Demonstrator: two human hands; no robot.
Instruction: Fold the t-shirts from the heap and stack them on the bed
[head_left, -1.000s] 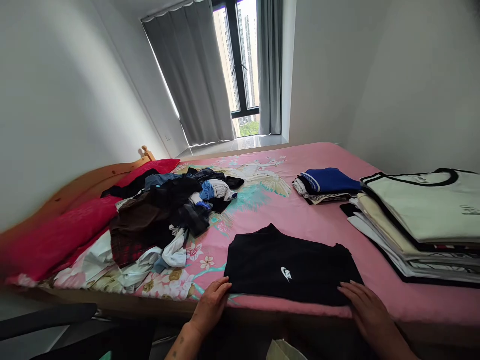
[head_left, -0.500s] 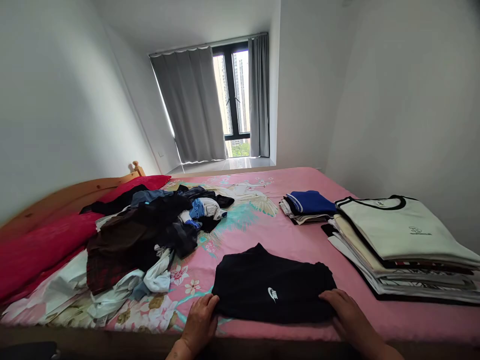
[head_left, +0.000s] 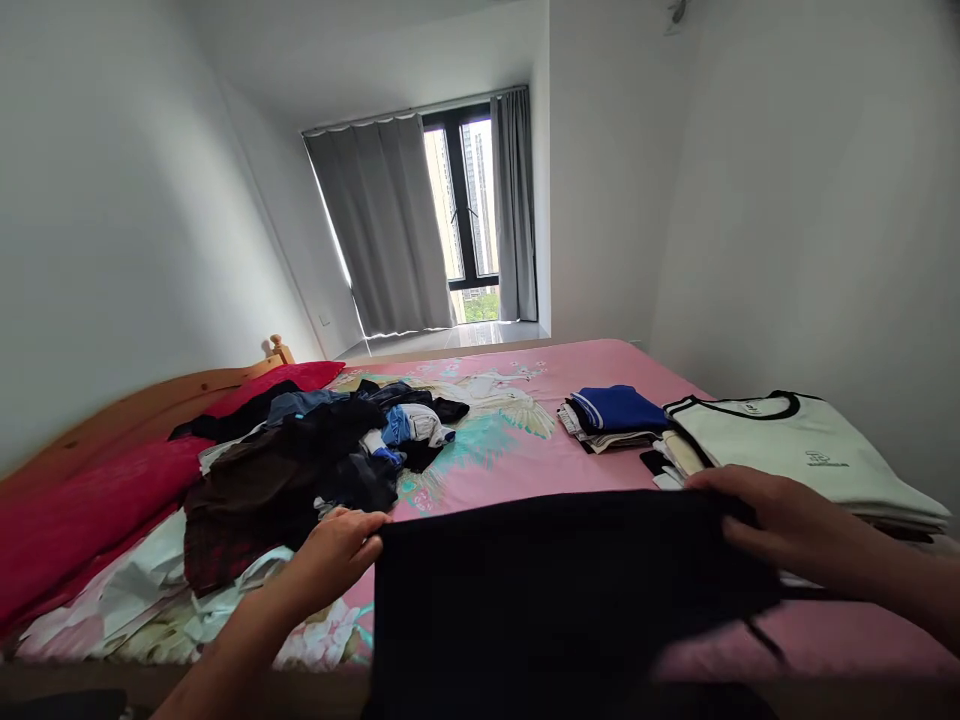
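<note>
A black garment (head_left: 555, 590) hangs stretched between my two hands, above the near edge of the bed. Its top edge runs nearly straight, and its lower part drops out of view. My left hand (head_left: 341, 545) pinches its upper left corner. At the upper right, my right hand (head_left: 750, 505) grips the same edge, in front of the folded shirts. A thin dark strip (head_left: 766, 642) dangles below the right side. Whether the garment is a shirt or shorts cannot be made out.
A jumbled heap of clothes (head_left: 300, 455) lies on the left of the pink bedsheet (head_left: 510, 480), by red pillows (head_left: 97, 500). To the right are a small folded pile topped with blue cloth (head_left: 626, 407) and a taller stack with a white black-collared shirt (head_left: 817, 450) on top.
Both hands have lifted the black garment off the bed, where it lay folded with its white Nike logo up. It now hangs opened out, logo out of sight. The hands are higher and wider apart.
</note>
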